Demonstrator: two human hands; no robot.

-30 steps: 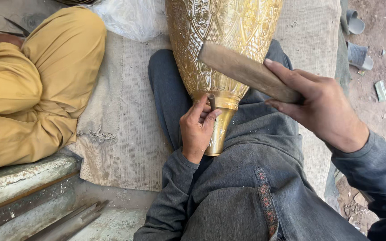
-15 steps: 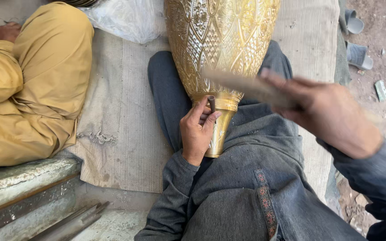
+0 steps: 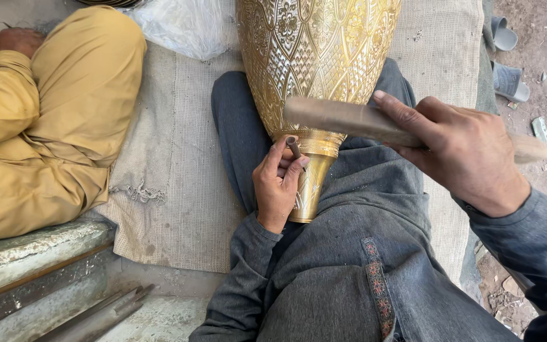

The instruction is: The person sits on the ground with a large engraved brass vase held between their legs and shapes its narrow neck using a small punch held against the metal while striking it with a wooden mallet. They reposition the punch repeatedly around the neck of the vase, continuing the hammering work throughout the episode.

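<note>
brass vase (image 3: pixel 314 57) on lap, left hand (image 3: pixel 278 183) pinching chisel (image 3: pixel 294 147)

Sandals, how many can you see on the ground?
2: both grey sandals lie by the cloth's upper right edge, one at the top, the other just below it. More may be hidden outside the frame.

L hand (image 3: pixel 278 183) pins punch (image 3: pixel 294 147) on vase (image 3: pixel 318 57).

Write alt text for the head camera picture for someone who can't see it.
A person's left hand holds a small metal punch against an engraved brass vase lying on their lap, while the right hand grips a wooden mallet above it.
</note>
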